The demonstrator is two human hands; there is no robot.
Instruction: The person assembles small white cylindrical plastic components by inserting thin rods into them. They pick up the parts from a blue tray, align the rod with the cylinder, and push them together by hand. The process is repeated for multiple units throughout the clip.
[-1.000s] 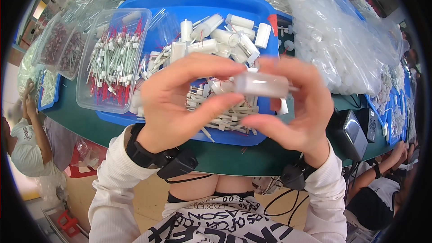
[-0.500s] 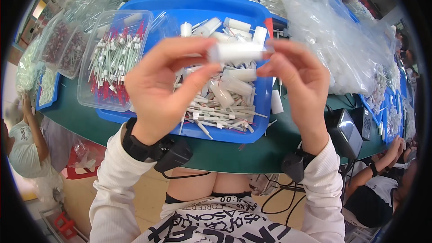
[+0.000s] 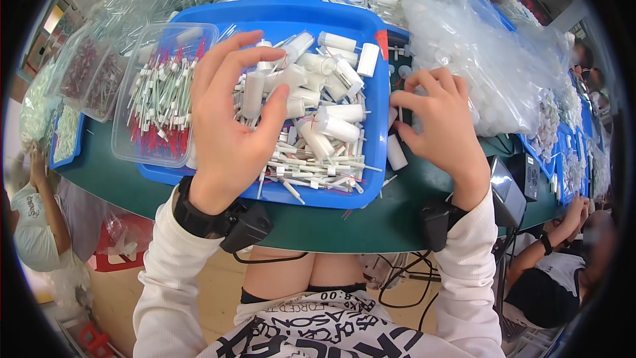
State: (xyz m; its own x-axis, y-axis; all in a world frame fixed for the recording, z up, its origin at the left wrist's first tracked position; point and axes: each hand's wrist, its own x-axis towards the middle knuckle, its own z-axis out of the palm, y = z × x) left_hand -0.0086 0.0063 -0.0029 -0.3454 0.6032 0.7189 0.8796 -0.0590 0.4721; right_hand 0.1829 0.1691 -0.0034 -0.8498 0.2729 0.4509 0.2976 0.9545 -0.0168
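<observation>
My left hand (image 3: 232, 116) is over the left part of a blue tray (image 3: 265, 13), thumb and fingers spread wide. A frosted white plastic cylinder (image 3: 252, 94) shows in the gap between them, apart from the fingertips. Beside the tray's right rim is my right hand (image 3: 440, 116), its fingers curled and thumb bent in around a small pale thing that I cannot make out. White cylinders with thin wires (image 3: 341, 111) fill the tray, and thin white sticks (image 3: 315, 169) lie at its near end. One more white cylinder (image 3: 396, 152) rests on the table just below my right hand.
Left of the tray, a clear plastic box (image 3: 162, 93) holds red-tipped white sticks. A large clear bag (image 3: 474, 59) of white pieces bulges at the right. A dark device (image 3: 507, 189) with cables stands near the right table edge. Other people sit at both sides.
My hands have parted. The white cylinder held between them has left my right hand, and my left has opened. The right hand has moved down to the tray's right rim.
</observation>
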